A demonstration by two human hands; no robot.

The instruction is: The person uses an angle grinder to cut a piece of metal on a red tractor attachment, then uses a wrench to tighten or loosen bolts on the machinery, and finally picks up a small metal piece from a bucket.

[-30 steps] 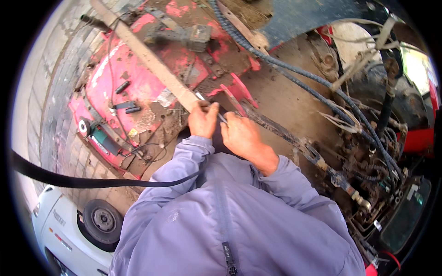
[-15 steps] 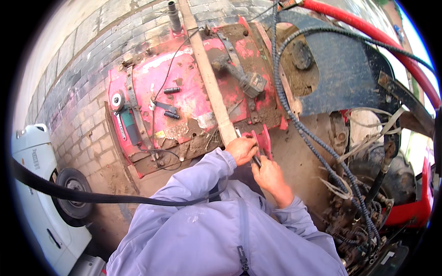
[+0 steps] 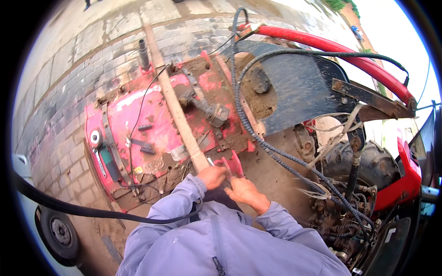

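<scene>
My left hand (image 3: 213, 177) is closed at the near end of a long wooden bar (image 3: 178, 115), close to an upright red metal bracket (image 3: 235, 163). A small shiny metal tip shows just beyond its knuckles. My right hand (image 3: 246, 192) is closed right beside it, its thumb side toward the left. What the fingers hold is mostly hidden, so its kind is unclear. The bar lies across a worn red machine cover (image 3: 152, 138) caked with dirt. On that cover rest a cordless power tool (image 3: 209, 110), a green angle grinder (image 3: 108, 161) and a wrench (image 3: 101, 164).
A black hose (image 3: 106, 204) crosses in front of my left arm. Dark spiral-wrapped hoses (image 3: 271, 149) run along the right, near a red bar (image 3: 322, 42), a black metal plate (image 3: 294, 87) and a big tyre (image 3: 363, 163). A vehicle wheel (image 3: 60, 234) stands at lower left.
The whole view has shifted, so the cover and my hands appear lower and further left. Both hands stay closed together by the red bracket.
</scene>
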